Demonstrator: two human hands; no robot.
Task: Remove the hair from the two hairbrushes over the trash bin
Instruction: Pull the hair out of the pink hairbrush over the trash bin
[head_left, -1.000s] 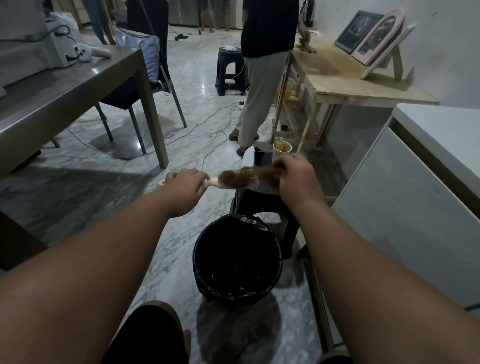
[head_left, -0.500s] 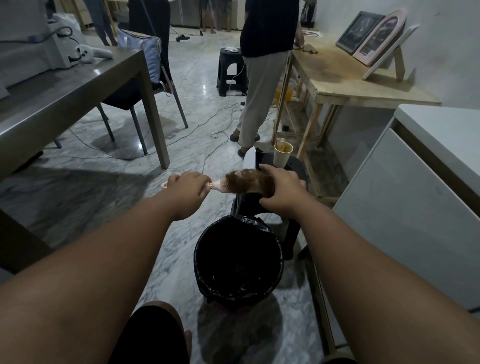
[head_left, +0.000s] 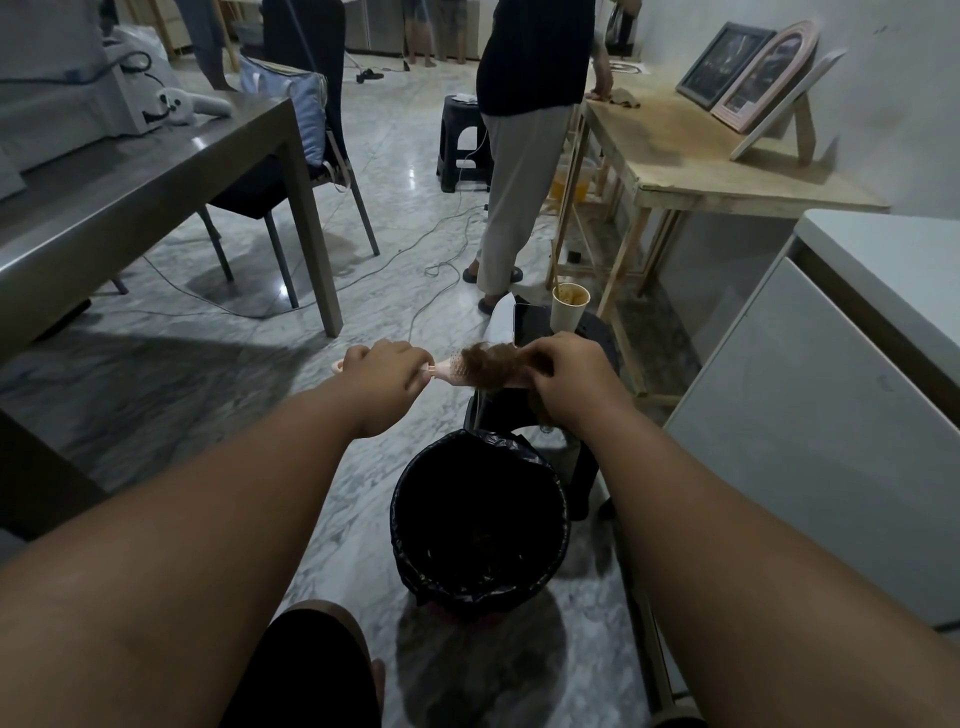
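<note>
My left hand (head_left: 387, 376) grips the handle of a pink hairbrush (head_left: 451, 371), held level above and just beyond the trash bin (head_left: 480, 519). A thick clump of brown hair (head_left: 493, 366) covers the brush head. My right hand (head_left: 569, 376) is closed on the right end of that hair, pinching it at the brush's tip. The bin is black, lined with a black bag, and stands on the marble floor between my forearms. A white object that could be the second brush (head_left: 501, 322) lies on the stool behind; I cannot tell for sure.
A black stool (head_left: 597, 338) behind the bin holds a paper cup (head_left: 569, 306) and a dark flat item. A white cabinet (head_left: 831, 415) stands at right, a grey table (head_left: 156, 171) at left, a wooden table (head_left: 701, 156) behind. A person (head_left: 524, 130) stands ahead; cables cross the floor.
My right hand has drawn back toward me and lower along the brush head, pulling at the hair. The left hand and brush have stayed nearly still.
</note>
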